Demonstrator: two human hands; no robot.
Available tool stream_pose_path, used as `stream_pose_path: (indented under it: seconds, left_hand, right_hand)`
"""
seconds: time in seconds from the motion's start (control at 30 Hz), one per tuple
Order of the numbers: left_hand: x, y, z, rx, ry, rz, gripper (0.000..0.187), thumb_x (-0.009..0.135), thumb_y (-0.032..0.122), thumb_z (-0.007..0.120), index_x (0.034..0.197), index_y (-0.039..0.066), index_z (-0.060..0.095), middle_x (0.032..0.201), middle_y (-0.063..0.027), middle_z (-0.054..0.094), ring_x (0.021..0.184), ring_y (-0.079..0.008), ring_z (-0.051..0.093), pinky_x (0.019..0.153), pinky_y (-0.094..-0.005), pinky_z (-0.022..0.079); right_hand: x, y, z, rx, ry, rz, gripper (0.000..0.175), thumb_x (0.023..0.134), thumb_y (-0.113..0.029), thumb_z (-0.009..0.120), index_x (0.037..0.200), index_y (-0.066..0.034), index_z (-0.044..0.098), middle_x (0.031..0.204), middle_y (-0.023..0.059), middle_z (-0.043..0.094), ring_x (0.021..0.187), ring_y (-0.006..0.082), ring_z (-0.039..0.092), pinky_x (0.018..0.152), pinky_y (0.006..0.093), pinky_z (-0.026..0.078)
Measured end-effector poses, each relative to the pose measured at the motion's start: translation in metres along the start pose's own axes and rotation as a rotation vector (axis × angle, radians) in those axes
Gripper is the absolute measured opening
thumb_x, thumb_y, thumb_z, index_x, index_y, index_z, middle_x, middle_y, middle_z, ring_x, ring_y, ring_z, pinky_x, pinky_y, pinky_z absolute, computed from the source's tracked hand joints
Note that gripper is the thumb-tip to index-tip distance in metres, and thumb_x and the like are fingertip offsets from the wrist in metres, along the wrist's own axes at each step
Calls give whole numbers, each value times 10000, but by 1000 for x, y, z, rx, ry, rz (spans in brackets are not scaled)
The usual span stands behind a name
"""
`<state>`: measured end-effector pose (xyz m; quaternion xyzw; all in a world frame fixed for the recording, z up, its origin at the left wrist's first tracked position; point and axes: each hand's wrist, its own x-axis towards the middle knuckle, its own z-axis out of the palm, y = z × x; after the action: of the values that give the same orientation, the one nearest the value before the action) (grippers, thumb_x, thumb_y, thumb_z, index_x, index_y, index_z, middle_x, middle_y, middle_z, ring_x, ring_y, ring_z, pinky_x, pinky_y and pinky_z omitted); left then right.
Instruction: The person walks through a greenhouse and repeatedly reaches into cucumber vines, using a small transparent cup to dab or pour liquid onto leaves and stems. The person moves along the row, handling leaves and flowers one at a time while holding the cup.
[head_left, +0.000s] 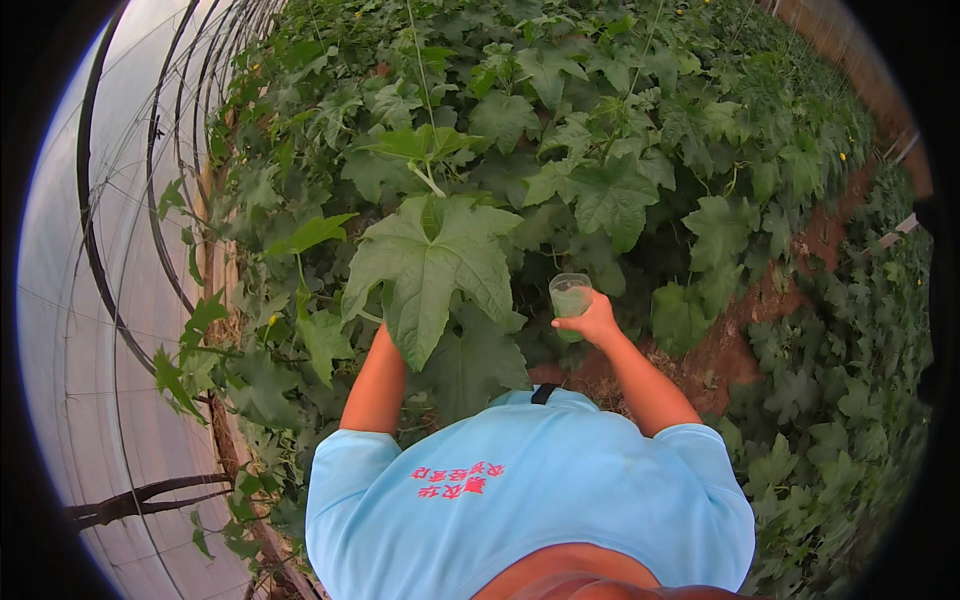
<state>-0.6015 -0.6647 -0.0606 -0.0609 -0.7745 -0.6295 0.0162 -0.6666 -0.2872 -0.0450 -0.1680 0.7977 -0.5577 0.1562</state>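
Observation:
My right hand (594, 321) grips a clear plastic cup (568, 294) around its side, fingers behind and thumb in front. The lower part of the cup looks greenish, but I cannot tell whether that is its contents or foliage showing through. A large lobed vine leaf (435, 266) hangs over my left wrist and covers the whole left hand, so what that hand touches is hidden. Only the left forearm shows below this leaf. A pale green stem (427, 178) with a young leaf rises just above it.
Dense gourd-like vines (615, 199) with small yellow flowers fill the space ahead. Thin support strings (421, 67) run upward through them. Plastic greenhouse sheeting (90, 315) on dark curved hoops (86, 202) stands at left. Bare reddish soil (731, 352) separates another plant row (832, 420) at right.

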Motion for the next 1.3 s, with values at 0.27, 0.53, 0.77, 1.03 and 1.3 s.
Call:
stream_pose_path:
  seconds: [0.27, 0.53, 0.77, 1.03, 1.3]
  left_hand:
    - [-2, 79, -28, -374, 383, 85, 319, 872, 60, 607, 1185, 9, 578, 1088, -70, 630, 963, -165, 592, 838, -298, 482]
    - [49, 206, -58, 629, 544, 586, 248, 808, 53, 688, 1053, 73, 658, 1062, -48, 661, 990, -211, 610, 838, -305, 496]
    - [75, 209, -7, 1387, 115, 524, 365, 676, 105, 748, 1019, 131, 626, 1059, -16, 611, 1085, -228, 534, 889, -390, 410]
    - [43, 176, 21, 1397, 442, 764, 283, 671, 160, 724, 930, 160, 609, 763, 24, 519, 800, -167, 543, 744, -371, 368]
    - [37, 167, 33, 1358, 536, 906, 193, 704, 115, 614, 892, 155, 632, 801, 36, 559, 783, -148, 537, 773, -397, 372]
  right_hand:
    - [-26, 11, -12, 105, 124, 41, 570, 548, -41, 859, 1067, 1, 628, 995, 59, 655, 887, 150, 605, 802, 319, 499]
    - [-48, 5, -21, 164, 277, 21, 558, 548, -85, 877, 1039, -2, 625, 967, 55, 663, 870, 148, 612, 793, 317, 500]
    - [-64, 7, -18, 270, 381, 10, 527, 557, -59, 861, 1030, -20, 631, 946, 51, 666, 855, 143, 612, 784, 320, 499]
    - [-97, 7, -19, 218, 508, 86, 530, 557, -54, 855, 1034, -34, 626, 959, 63, 660, 866, 161, 615, 784, 335, 503]
    - [-106, 4, -20, 329, 585, 86, 544, 582, -31, 850, 1071, -14, 611, 971, 70, 654, 870, 175, 620, 778, 341, 505]
